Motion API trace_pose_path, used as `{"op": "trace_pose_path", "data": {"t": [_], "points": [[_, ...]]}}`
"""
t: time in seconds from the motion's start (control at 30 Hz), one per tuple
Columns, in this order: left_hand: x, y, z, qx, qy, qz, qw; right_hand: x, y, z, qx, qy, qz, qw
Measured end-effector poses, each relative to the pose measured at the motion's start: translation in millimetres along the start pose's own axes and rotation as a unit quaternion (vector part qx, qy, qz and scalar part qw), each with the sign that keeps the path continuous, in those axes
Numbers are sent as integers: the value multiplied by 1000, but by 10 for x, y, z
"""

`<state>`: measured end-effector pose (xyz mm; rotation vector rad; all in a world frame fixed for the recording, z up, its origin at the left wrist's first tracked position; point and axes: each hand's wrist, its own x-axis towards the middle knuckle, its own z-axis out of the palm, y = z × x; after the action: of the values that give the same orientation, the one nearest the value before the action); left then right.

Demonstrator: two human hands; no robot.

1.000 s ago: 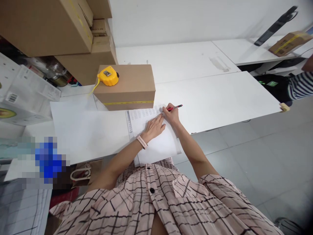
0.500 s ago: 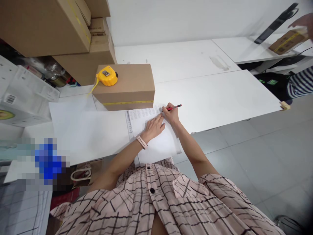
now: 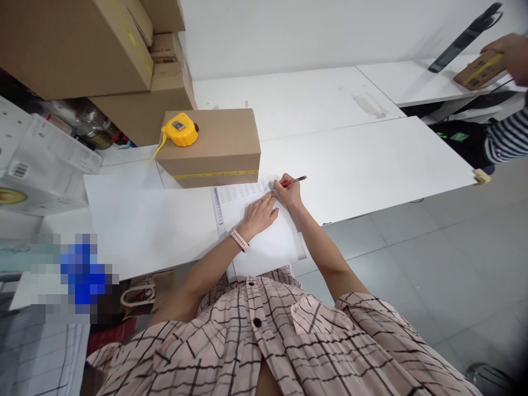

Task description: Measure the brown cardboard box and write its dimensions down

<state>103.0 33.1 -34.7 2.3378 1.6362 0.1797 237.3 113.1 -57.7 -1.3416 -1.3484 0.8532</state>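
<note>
A spiral notebook (image 3: 264, 247) lies at the table's front edge, its upper lines filled with small handwriting. My right hand (image 3: 289, 190) is closed around a red pen (image 3: 297, 180), its tip by the writing near the page's top right. Flat on the page rests my left hand (image 3: 260, 213), fingers stretched out and holding nothing. Just behind the notebook stands a closed cardboard box (image 3: 218, 143) with a strip of yellow tape along its side. On top of that box sits a yellow tape measure (image 3: 181, 130), a short end of its blade hanging over the left edge.
Large cardboard boxes (image 3: 82, 49) are stacked at the left. A white sheet (image 3: 124, 214) lies left of the notebook. At the far right, another person's hand (image 3: 509, 52) is on a small taped box (image 3: 478, 71), near a dark bottle (image 3: 464, 38).
The other person's hand has moved left and lower over the small box at the far right. My own hands, the pen and the notebook look the same.
</note>
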Motion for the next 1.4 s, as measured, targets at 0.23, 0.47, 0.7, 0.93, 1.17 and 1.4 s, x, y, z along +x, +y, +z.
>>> {"op": "trace_pose_path", "data": {"t": [0.23, 0.47, 0.7, 0.93, 1.17, 1.4], "points": [[-9, -1, -10, -3, 5, 8, 1000, 4, 18, -4, 20, 19, -5, 1000], [-3, 0, -20, -1, 3, 8, 1000, 14, 28, 1, -3, 18, 1, 1000], [-1, -3, -19, -6, 0, 1, 1000, 10, -15, 0, -15, 12, -3, 1000], [2, -6, -12, -7, 3, 3, 1000, 5, -24, -4, -10, 10, -7, 1000], [-6, -6, -16, -9, 2, 3, 1000, 10, 8, -3, -7, 8, 3, 1000], [-4, -2, -26, -8, -2, -2, 1000, 19, 35, -1, -8, 17, -5, 1000]]}}
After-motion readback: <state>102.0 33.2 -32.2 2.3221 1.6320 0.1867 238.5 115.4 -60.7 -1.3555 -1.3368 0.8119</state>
